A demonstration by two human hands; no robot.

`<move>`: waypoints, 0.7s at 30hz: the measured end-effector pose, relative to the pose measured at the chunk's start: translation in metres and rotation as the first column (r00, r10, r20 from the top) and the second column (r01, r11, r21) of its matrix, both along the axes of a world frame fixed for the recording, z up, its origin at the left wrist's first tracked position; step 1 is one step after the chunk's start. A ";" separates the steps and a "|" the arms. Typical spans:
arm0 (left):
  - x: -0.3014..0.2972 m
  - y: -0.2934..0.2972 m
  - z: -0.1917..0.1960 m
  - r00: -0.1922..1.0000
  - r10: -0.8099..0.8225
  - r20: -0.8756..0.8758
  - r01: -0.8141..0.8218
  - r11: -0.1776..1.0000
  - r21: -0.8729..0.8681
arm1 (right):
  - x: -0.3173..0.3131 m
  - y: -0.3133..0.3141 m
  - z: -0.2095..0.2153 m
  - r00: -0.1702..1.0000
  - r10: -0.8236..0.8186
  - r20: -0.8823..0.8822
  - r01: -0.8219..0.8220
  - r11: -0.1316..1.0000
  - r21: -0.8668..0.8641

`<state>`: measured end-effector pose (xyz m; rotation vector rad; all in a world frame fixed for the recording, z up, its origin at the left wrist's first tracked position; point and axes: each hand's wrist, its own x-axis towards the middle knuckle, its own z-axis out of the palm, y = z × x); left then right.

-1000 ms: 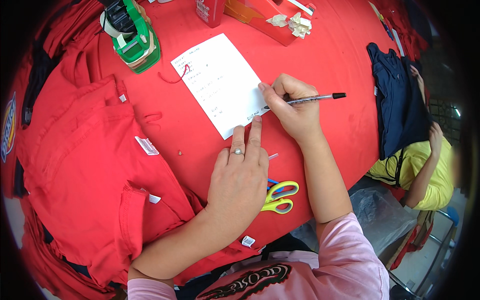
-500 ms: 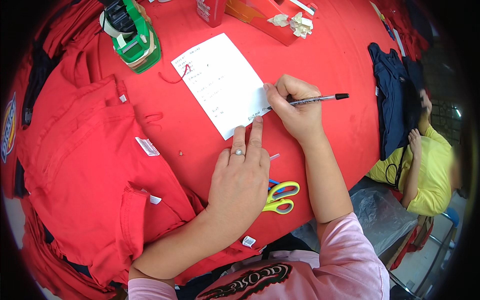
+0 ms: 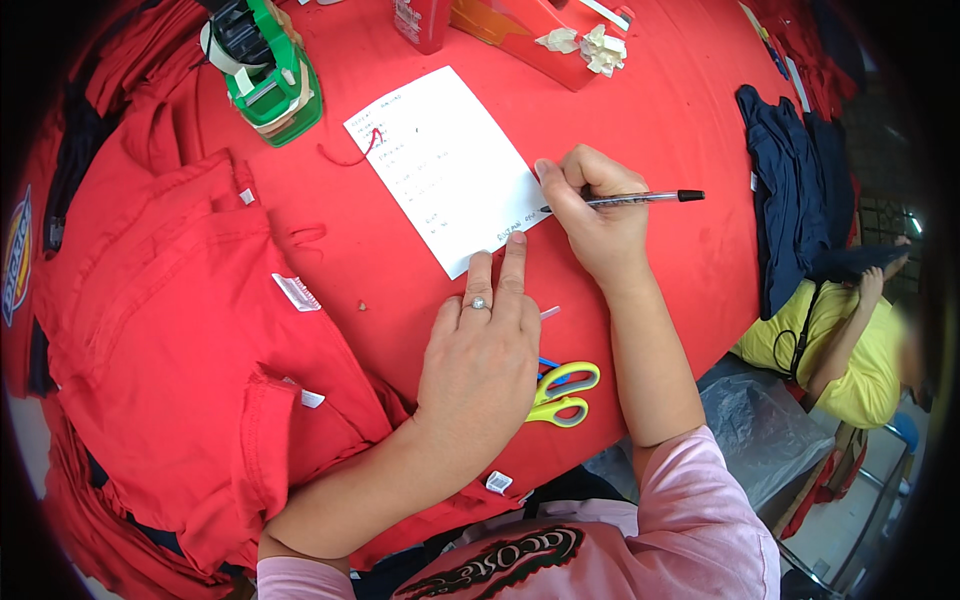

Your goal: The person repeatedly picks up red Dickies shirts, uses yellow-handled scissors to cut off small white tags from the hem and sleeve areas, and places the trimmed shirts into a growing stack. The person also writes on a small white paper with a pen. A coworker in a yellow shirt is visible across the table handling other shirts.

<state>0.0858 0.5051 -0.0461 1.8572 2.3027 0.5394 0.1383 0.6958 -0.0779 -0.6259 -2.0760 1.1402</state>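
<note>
A white sheet of paper [image 3: 455,165] with handwriting lies tilted on the red cloth surface. My right hand [image 3: 600,215] is closed around a pen [image 3: 650,197], its tip at the sheet's lower right edge beside a line of writing. My left hand [image 3: 485,345], wearing a ring, lies palm down with two fingers stretched onto the sheet's lower edge. Scissors with yellow-green handles [image 3: 563,398] rest just right of my left hand, their blades hidden under it. A red thread [image 3: 355,157] crosses the paper's left edge.
Red garments [image 3: 180,320] fill the left side. A green tape dispenser [image 3: 285,105] and a red dispenser [image 3: 540,45] stand at the far side. Dark blue garments [image 3: 785,190] hang over the right edge, near a person in yellow [image 3: 860,350]. Clear plastic [image 3: 760,430] lies below.
My right hand has moved slightly right with the pen, and the line of writing is a little longer. My left hand stays put. The person in yellow has shifted their arms, lifting dark fabric.
</note>
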 end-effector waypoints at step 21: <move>0.000 0.000 0.003 1.000 -0.010 -0.022 0.008 0.998 -0.064 | 0.002 0.000 0.003 0.999 0.012 0.034 -0.012 1.000 0.006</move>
